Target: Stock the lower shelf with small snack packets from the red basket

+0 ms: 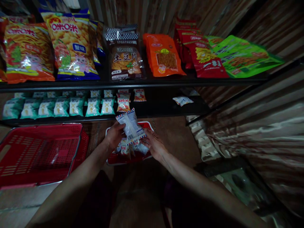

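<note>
The left hand grasps a small white snack packet by its left edge, and the right hand has its fingers on the lower right corner, holding it too. The packet is above a red basin with a white rim, in front of the lower shelf. Its long axis slants steeply, from upper left to lower right. 1 striped end points up and slightly left, toward the shelf; the other points down and a little right, toward the person. The back, with small print and a barcode near the lower end, faces the camera.

More small packets lie in the basin, beneath the hands. On the lower shelf, 7 green-and-white packets make up the front row at left, with red-and-white packets just to their right. 1 loose white packet lies farther right, its long axis nearly level along the shelf. The upper shelf bears larger bags, mostly upright, with green ones leaning at the right. A red shopping basket is at left.
</note>
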Motion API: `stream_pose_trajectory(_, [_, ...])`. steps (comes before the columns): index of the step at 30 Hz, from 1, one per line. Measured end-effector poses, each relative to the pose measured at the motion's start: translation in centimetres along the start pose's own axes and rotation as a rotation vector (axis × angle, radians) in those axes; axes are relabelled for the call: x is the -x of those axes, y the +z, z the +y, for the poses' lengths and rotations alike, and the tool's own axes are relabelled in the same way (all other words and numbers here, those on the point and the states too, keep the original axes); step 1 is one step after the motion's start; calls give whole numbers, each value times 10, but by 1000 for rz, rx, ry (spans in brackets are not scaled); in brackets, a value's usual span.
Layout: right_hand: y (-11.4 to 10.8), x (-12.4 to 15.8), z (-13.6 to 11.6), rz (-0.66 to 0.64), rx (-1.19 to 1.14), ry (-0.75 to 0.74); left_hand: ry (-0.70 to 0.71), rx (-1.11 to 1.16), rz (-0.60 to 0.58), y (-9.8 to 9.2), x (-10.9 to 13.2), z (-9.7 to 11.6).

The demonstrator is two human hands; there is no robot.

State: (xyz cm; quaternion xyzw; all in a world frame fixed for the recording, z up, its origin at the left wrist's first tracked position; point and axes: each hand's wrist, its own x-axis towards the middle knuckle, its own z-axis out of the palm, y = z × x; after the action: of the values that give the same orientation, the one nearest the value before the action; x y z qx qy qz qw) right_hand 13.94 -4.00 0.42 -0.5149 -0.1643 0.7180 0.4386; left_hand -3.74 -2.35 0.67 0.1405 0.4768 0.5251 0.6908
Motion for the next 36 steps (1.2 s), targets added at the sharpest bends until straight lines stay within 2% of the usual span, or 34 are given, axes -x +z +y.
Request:
stream_pose_trajectory(10, [-8, -5, 2, 7, 108, -79, 4, -65, -31, 6, 5, -3])
stream_pose_trajectory(14, [-12, -9, 9, 12, 240, -148, 16, -82, -25, 5, 4, -6])
stream_pose_trajectory(17, [-14, -13, 10, 51, 502, -457, 41, -95, -1, 5, 3, -8])
stream_pose_trajectory(20, [-14, -13, 5, 2, 850, -828, 82, -105, 24, 7, 3, -12])
stream_pose_trajectory(22, [-15, -12, 1, -59, 1032, -978, 93, -103, 30, 8, 3, -14])
stream_pose_trajectory(24, [-16, -10, -1, -102, 1137, -1054, 93, -99, 30, 9, 2, -15])
stream_pose_trajectory(30, [-20, -14, 0, -169, 1237, -1095, 128, -91, 26, 8, 1, -17])
stream_pose_trajectory(33, [-21, -16, 0, -193, 1229, -1043, 104, -98, 31, 8, 1, -17])
stream_pose_trajectory(36, [-21, -15, -3, -220, 1171, -930, 64, -81, 30, 8, 2, -16])
